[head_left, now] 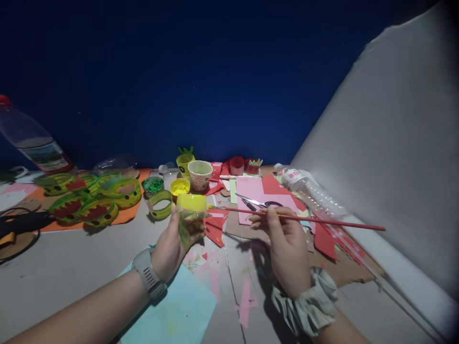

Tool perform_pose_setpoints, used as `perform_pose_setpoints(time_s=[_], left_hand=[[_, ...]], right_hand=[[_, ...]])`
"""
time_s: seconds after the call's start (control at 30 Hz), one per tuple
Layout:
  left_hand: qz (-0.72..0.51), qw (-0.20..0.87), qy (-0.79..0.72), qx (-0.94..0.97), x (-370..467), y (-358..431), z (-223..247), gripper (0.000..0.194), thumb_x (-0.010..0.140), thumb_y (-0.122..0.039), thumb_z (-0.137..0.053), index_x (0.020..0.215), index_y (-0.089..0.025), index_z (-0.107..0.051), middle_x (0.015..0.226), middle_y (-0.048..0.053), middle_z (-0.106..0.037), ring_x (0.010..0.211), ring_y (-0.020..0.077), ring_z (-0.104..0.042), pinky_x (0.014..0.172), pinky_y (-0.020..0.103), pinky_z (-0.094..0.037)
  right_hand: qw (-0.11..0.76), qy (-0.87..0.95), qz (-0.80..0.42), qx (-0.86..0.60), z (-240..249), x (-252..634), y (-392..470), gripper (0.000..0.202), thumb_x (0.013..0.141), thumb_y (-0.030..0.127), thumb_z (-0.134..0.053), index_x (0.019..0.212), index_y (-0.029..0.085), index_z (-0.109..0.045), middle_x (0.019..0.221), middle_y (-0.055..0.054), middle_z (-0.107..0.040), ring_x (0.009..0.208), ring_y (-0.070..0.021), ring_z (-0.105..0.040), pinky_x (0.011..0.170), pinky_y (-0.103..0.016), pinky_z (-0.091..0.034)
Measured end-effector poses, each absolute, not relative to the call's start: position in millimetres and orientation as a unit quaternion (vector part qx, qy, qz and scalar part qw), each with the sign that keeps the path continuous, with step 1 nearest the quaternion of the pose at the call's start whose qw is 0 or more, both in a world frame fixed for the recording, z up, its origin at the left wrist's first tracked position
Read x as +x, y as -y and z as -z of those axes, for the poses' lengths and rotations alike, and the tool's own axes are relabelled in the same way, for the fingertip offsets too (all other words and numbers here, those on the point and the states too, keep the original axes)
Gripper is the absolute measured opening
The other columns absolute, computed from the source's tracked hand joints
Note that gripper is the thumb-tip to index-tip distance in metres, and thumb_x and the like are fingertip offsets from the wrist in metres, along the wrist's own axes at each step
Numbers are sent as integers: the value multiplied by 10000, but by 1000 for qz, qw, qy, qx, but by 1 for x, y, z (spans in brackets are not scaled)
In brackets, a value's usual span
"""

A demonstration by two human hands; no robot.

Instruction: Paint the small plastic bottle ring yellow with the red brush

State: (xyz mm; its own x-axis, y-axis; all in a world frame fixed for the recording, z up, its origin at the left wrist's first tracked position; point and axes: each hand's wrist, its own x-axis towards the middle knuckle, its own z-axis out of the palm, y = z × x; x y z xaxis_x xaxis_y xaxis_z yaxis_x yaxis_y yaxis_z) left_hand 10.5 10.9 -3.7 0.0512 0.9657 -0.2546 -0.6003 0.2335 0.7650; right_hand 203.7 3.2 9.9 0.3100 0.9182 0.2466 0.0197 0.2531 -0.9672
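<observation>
1. Ring: glossy yellow band, up off the table, above the blue paper.
2. Left hand: gripping ring, green smears on fingers.
3. Right hand: pinching brush. Slim red handle, yellow tip at ring's right edge.
4. Yellow paint cup: just behind ring.

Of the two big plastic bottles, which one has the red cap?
The red-capped bottle at the far left, beyond the green-and-yellow rings. The other bottle, on the right beyond the right hand, lies on its side.
</observation>
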Motion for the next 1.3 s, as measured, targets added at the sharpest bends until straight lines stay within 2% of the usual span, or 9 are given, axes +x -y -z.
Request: perform_pose_setpoints(time_s=[0.23,0.3,0.4,0.57,0.67,0.73,0.93,1.1,1.3], left_hand=[[-576,710,-345,212,10,-9,2,442,781,-603,-506,811,-164,-555,646,3,-573,616,132,-572,633,268,-487],[-552,726,-342,226,9,-6,2,497,755,-642,-503,813,-153,-567,648,22,-590,590,132,-569,610,266,-481],[-491,743,-345,297,5,1,-1,555,754,-633,-517,999,-140,-588,797,98,-671,632,168,-619,602,287,-490],[-399,786,-311,356,-3,10,-4,494,817,-560,-493,1035,-135,-620,809,121,-696,590,171,-635,550,274,-479],[-400,810,-268,335,-6,7,0,541,851,-558,-425,1093,-114,-617,817,142,-705,591,184,-643,530,278,-475],[-418,817,-254,306,-6,4,4,542,849,-558,-427,1105,-121,-618,825,135,-711,624,191,-653,541,279,-482],[-453,816,-263,245,-6,-1,13,473,841,-509,-475,1081,-135,-637,953,125,-719,887,219,-665,766,319,-503],[-444,815,-286,239,-8,-2,13,493,832,-514,-463,1040,-112,-659,974,136,-716,922,245,-657,821,350,-485],[-451,812,-310,204,-10,-3,15,564,796,-578,-498,1079,-113,-643,943,147,-717,875,247,-669,746,335,-504]], right_hand=[[668,452,-293,-513,-14,216,-13,254,825,435,-571,833,185,-532,733,8,-616,671,-106,-619,610,-233,-521],[693,426,-295,-500,-16,220,-17,262,790,429,-619,827,186,-527,696,24,-600,632,-96,-604,577,-215,-516],[708,409,-308,-486,-25,220,-24,278,742,404,-680,844,201,-519,680,49,-583,604,-76,-583,538,-178,-501],[651,452,-377,-480,-52,200,-43,321,733,475,-659,846,183,-590,759,2,-617,654,-98,-606,502,-191,-512],[584,528,-402,-468,-65,179,-62,414,782,568,-545,856,168,-621,791,-44,-651,688,-131,-631,531,-243,-539],[558,570,-390,-460,-69,164,-75,387,768,551,-576,851,174,-612,765,-33,-658,698,-137,-638,563,-256,-547],[500,643,-358,-457,-63,124,-103,339,732,488,-647,785,155,-606,659,-14,-648,610,-129,-624,585,-260,-539],[487,662,-344,-453,-55,109,-114,346,729,503,-634,760,160,-601,647,-11,-643,583,-133,-614,583,-285,-540],[503,655,-357,-437,-66,98,-113,325,640,448,-733,712,156,-609,603,-9,-635,548,-140,-602,555,-284,-520]])
